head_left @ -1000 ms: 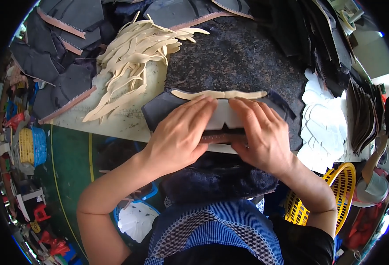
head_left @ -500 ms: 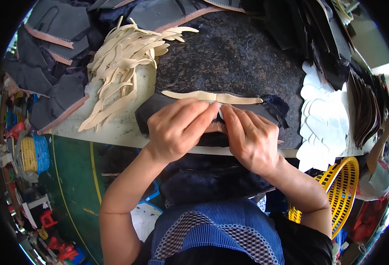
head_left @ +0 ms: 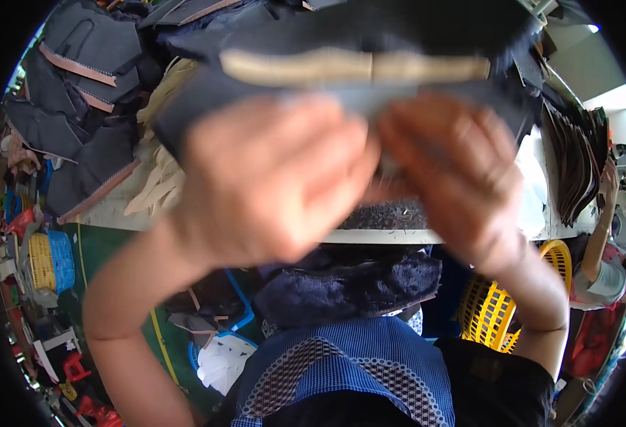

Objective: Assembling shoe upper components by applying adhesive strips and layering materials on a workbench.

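Note:
My left hand [head_left: 277, 178] and my right hand [head_left: 459, 167] are raised close in front of me, blurred by motion. Between them they pinch the near edge of a dark grey fur-lined leather piece [head_left: 192, 107], fingers closed on it. Along that piece, just beyond my fingertips, lies a cream curved strip [head_left: 299, 67], with a seam or join near its middle. A pale grey patch [head_left: 377, 98] shows between my two hands; its kind is too blurred to tell. The fingertips themselves are smeared.
Cream strips [head_left: 158, 186] are heaped on the table at left, beside dark pieces with toothed pinkish edges [head_left: 96, 50]. White pieces [head_left: 533, 181] and a dark brown stack [head_left: 576, 167] are at right. Below stand a yellow basket [head_left: 487, 313] and dark fur pieces [head_left: 348, 285]. Another person [head_left: 601, 277] works far right.
Both hands have lifted the leather piece with its cream strip off the table, up toward me. It now hides the speckled dark work surface and much of the strip heap.

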A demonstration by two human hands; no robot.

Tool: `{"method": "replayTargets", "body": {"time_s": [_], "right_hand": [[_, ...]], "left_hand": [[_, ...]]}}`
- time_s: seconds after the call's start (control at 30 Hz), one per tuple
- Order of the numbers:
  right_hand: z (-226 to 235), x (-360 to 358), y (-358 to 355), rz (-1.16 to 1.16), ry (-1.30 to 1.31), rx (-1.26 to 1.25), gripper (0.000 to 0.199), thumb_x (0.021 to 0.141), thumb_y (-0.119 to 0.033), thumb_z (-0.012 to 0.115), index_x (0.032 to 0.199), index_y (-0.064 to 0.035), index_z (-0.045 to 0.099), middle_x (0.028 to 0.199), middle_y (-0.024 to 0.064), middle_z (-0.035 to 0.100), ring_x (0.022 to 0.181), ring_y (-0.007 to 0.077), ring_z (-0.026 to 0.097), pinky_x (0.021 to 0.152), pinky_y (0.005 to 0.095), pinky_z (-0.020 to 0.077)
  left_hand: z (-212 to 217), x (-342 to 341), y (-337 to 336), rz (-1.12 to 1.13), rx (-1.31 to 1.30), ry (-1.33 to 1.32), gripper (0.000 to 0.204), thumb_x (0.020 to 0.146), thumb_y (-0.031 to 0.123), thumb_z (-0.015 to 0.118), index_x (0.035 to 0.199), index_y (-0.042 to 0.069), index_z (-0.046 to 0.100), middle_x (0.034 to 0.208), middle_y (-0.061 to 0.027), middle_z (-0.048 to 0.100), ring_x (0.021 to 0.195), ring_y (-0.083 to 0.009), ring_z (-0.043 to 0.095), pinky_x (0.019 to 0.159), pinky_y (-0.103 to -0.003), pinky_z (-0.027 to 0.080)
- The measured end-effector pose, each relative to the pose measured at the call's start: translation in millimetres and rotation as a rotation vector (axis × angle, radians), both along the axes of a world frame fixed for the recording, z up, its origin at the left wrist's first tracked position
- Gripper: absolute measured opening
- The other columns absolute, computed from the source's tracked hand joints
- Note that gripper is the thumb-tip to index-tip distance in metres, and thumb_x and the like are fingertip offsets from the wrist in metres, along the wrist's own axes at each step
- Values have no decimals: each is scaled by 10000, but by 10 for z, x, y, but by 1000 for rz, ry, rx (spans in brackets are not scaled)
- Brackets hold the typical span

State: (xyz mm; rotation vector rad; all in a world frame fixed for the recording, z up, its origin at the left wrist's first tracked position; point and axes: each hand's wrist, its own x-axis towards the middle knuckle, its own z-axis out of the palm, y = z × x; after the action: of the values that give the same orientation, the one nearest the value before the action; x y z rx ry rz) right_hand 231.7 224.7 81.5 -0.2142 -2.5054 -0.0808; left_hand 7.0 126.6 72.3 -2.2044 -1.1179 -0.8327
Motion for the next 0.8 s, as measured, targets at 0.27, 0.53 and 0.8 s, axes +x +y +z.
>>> {"method": "replayTargets", "body": {"time_s": [0.27,0.53,0.8], "right_hand": [[-927,220,-270,71,-378,-271,399,786,-188,737,1120,12,649,1498,197,526,1441,368,466,1177,487,419],[-1105,241,-140,113,-376,-489,577,714,-302,836,1150,-51,553,1491,201,509,1423,420,454,1210,530,378],[-1075,739,-97,-132,-170,-441,621,883,-482,732,1240,20,647,1440,200,603,1297,371,585,1076,441,476]], "left_hand": [[-544,-14,64,-18,-930,-230,223,951,232,710,1053,35,726,843,-118,722,753,-287,724,685,-391,596],[-159,331,859,17,-963,-72,312,872,277,739,861,-18,637,736,-174,660,729,-368,688,670,-478,531],[-350,445,662,124,-1006,-201,252,925,196,676,1013,-36,630,959,-201,652,876,-413,666,768,-506,533]]}}
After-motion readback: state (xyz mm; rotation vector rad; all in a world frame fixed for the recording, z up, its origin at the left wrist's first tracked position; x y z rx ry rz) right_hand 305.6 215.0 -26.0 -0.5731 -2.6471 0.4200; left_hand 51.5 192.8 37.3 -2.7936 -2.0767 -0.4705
